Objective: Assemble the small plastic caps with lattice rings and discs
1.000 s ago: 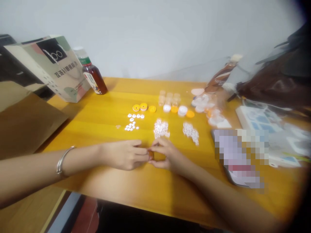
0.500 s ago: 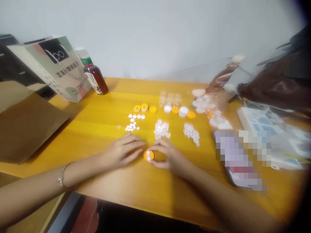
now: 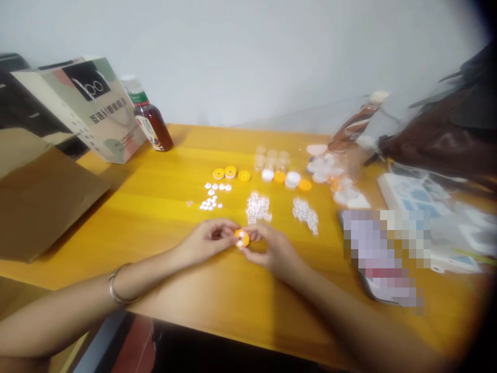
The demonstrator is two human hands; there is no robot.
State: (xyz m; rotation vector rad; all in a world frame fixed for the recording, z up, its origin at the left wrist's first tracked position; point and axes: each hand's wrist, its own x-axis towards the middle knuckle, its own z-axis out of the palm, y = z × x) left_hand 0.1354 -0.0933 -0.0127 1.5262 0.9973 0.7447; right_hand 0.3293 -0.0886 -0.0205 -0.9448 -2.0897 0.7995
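Observation:
Between my two hands, just above the table, is a small round orange piece [image 3: 241,239] with white round parts on its face. My right hand [image 3: 274,248] pinches its right side between thumb and fingers. My left hand [image 3: 212,238], closed, has thumb and fingertips on its left side. Beyond my left hand lie several small white round pieces [image 3: 209,204] and a short row of white pieces [image 3: 221,187]. Small clear-white parts form one pile [image 3: 257,206] past my right hand and another pile [image 3: 305,213] farther right.
Yellow-orange discs [image 3: 230,172], white discs [image 3: 292,179] and clear cups [image 3: 272,158] stand farther back. A phone [image 3: 373,259] lies right, near plastic bags [image 3: 349,191] and a tilted bottle [image 3: 354,122]. Left are a brown paper bag [image 3: 42,197], a printed bag [image 3: 99,114] and a dark drink bottle [image 3: 153,124].
My left hand has moved right and closed onto the orange piece. My right hand still holds it, now slightly raised and farther from the table's front edge.

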